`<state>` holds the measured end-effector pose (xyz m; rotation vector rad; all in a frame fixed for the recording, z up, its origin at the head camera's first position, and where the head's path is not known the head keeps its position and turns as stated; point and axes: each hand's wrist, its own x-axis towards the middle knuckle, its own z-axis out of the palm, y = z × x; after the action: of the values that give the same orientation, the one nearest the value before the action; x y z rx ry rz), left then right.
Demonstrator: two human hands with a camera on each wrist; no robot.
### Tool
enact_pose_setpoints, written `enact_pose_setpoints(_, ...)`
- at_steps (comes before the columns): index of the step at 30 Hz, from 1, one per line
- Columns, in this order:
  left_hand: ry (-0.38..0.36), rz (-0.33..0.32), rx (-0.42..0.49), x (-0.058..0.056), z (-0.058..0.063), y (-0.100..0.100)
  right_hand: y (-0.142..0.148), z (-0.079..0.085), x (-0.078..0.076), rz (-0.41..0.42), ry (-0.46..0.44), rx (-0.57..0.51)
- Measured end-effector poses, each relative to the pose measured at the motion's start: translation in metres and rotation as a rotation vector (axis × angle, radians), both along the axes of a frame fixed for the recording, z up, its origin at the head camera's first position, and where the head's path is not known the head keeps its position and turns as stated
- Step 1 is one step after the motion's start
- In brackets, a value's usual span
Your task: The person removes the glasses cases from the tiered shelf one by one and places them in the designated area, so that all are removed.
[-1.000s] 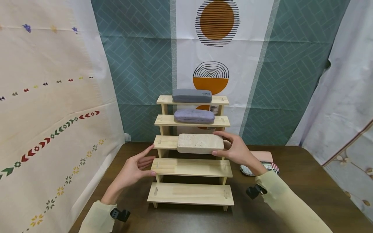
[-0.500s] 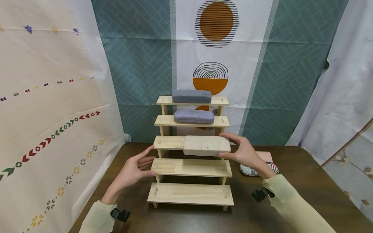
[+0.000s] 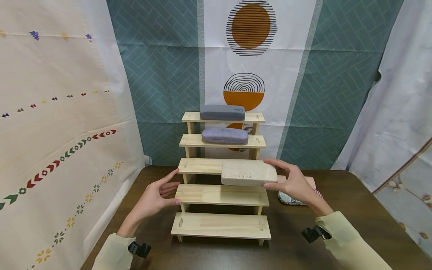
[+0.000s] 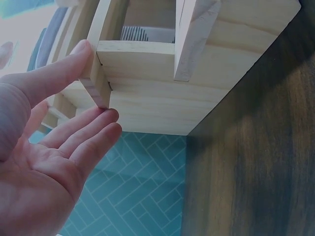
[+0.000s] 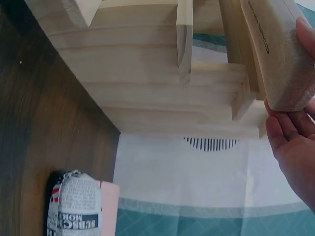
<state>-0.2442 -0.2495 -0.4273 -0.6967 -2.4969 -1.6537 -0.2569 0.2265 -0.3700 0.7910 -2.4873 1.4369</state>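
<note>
My right hand pinches a cream glasses case by its right end, thumb in front and fingers behind. The case is in front of the middle step of a wooden tiered display stand, covering that step's right part. In the right wrist view, the glasses case shows small lettering on one face. My left hand is at the stand's left side. The left wrist view has the thumb and fingers of that hand on opposite edges of one board's end, the board between them.
A grey-blue glasses case lies on the top step, and a purple glasses case on the step below. Right of the stand, a newspaper-print pouch and a pink case lie on the dark wooden table. Patterned cloths hang around.
My right hand has moved right and slightly down toward me with the cream glasses case, uncovering more of the middle step's left part. The left hand has kept its place.
</note>
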Motion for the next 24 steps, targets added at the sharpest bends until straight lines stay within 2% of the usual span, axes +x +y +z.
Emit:
enact_pose_setpoints(7,0.002,0.003,-0.001,-0.001,-0.001,0.000,0.017,-0.002,0.007,-0.062,0.021,0.061)
enact_pose_setpoints(14,0.002,-0.001,0.006,-0.001,0.000,0.000,0.030,-0.003,0.010,0.017,0.004,-0.018)
enact_pose_setpoints(24,0.001,0.006,-0.003,-0.001,-0.001,0.000,0.051,-0.009,0.015,0.028,0.008,-0.044)
